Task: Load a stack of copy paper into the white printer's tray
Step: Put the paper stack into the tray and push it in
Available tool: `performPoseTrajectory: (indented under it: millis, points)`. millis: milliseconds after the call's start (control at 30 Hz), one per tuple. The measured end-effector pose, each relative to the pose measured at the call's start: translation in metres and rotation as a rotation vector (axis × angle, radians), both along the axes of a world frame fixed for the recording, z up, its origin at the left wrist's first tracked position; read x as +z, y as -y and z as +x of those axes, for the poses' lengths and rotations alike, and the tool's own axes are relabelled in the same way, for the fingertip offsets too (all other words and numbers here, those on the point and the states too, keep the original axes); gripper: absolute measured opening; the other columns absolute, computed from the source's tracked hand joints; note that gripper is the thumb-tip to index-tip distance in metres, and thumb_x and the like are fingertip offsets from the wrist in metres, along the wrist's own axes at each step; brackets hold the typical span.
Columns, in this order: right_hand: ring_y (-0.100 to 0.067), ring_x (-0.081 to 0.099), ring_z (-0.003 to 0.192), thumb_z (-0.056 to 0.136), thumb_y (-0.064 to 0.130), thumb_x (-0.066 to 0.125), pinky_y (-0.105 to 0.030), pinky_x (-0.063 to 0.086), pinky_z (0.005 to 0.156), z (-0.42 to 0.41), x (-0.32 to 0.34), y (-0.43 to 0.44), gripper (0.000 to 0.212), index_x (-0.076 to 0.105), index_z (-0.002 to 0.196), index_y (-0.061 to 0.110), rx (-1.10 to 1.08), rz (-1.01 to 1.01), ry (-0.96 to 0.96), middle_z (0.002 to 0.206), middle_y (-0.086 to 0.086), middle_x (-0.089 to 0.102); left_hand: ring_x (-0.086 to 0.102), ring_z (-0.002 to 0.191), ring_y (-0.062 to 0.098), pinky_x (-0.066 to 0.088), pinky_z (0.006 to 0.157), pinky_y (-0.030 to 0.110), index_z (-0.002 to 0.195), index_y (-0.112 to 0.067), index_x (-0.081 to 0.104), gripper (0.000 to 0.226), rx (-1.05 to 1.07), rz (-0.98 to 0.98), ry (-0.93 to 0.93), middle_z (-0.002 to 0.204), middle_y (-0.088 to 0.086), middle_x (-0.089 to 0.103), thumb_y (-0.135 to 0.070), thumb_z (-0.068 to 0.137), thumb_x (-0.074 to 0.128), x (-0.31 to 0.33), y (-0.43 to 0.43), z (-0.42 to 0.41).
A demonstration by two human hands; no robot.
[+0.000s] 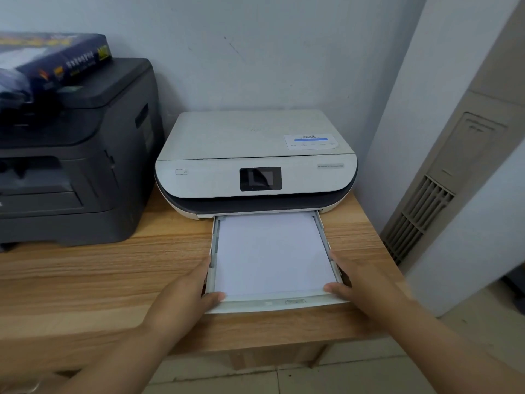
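The white printer sits on a wooden table against the wall, with its tray pulled out toward me. A flat stack of white copy paper lies inside the tray. My left hand grips the tray's front left corner, thumb resting on the paper's corner. My right hand holds the front right corner the same way, thumb on top and fingers along the tray's side.
A large dark printer stands to the left, with a dark blue paper ream package on top. The wooden table's front edge runs just below the tray. A white floor air conditioner stands at the right.
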State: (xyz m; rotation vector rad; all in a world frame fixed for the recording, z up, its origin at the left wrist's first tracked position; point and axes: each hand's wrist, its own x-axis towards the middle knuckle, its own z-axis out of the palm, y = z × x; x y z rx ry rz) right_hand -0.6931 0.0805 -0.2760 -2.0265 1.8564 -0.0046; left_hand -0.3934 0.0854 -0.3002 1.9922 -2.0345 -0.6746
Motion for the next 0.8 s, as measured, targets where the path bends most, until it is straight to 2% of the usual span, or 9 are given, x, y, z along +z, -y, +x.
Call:
performPoseTrajectory:
  millis: [600, 733, 800]
  points:
    - [-0.018, 0.043, 0.130, 0.088, 0.048, 0.052, -0.028, 0.037, 0.101, 0.0032, 0.0050, -0.0044, 0.077, 0.011, 0.149, 0.025, -0.031, 0.014, -0.003, 0.147, -0.001, 0.041, 0.045, 0.128, 0.017, 0.039, 0.095, 0.026, 0.148, -0.026, 0.012, 0.075, -0.017, -0.004, 0.035, 0.146, -0.002, 0.042, -0.040, 0.088, 0.055, 0.0080, -0.0043, -0.0063]
    - [-0.017, 0.040, 0.133, 0.088, 0.049, 0.052, -0.027, 0.035, 0.104, 0.0030, 0.0069, -0.0048, 0.077, 0.011, 0.149, 0.026, -0.030, 0.029, 0.001, 0.150, 0.001, 0.037, 0.046, 0.127, 0.017, 0.039, 0.094, 0.024, 0.148, -0.026, 0.011, 0.074, -0.017, -0.002, 0.038, 0.146, -0.003, 0.043, -0.041, 0.089, 0.053, 0.0085, -0.0052, -0.0065]
    - [-0.015, 0.036, 0.136, 0.086, 0.049, 0.055, -0.028, 0.032, 0.107, 0.0027, 0.0059, -0.0035, 0.077, 0.016, 0.149, 0.026, -0.056, 0.049, 0.072, 0.152, 0.005, 0.033, 0.045, 0.128, 0.015, 0.039, 0.096, 0.024, 0.148, -0.027, 0.014, 0.074, -0.020, -0.005, 0.015, 0.146, -0.004, 0.042, -0.043, 0.088, 0.054, 0.0085, -0.0054, -0.0059]
